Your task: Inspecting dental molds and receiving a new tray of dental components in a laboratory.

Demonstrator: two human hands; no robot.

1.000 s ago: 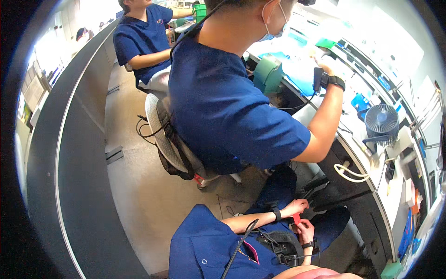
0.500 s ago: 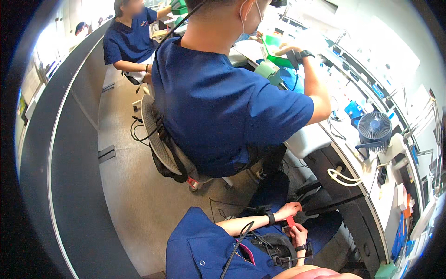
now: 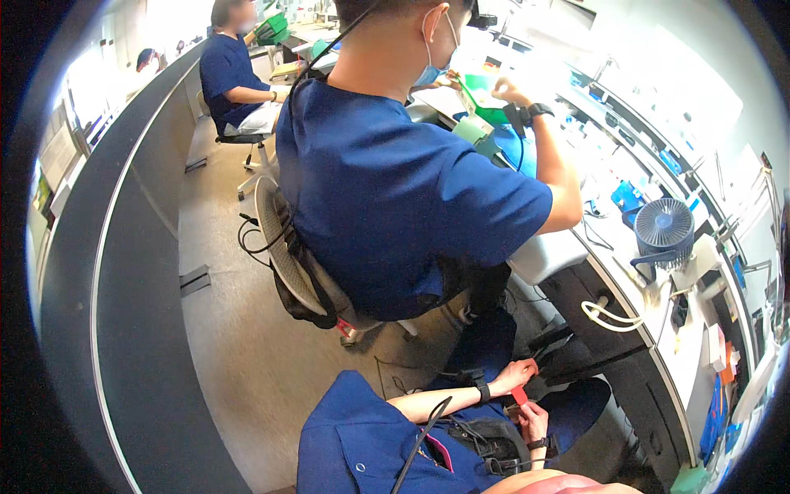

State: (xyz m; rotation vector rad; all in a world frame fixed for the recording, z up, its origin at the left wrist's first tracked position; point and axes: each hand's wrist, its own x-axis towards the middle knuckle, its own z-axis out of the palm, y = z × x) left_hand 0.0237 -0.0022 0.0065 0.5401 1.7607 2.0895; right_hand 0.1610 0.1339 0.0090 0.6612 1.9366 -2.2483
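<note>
Low in the head view, my left hand (image 3: 513,376) and my right hand (image 3: 534,421) are close together over my lap. Between them is a small, flat red piece (image 3: 519,395), its kind too small to make out. Its upper end meets the fingers of my left hand, which are closed. My right hand pinches its lower end. Black straps circle both my wrists. A black pouch (image 3: 494,445) with cables lies against my waist, just beside my right hand.
A co-worker (image 3: 411,189) in blue sits ahead at the bench, handling a green tray (image 3: 494,111). Another person (image 3: 230,74) sits farther back. A blue fan (image 3: 663,224) stands on the bench (image 3: 634,288) at right. A dark partition (image 3: 136,288) runs along the left.
The farther person has turned in the seat and sits more upright. The nearer co-worker's raised hand has shifted slightly. My hands keep the red piece between them, nearly still.
</note>
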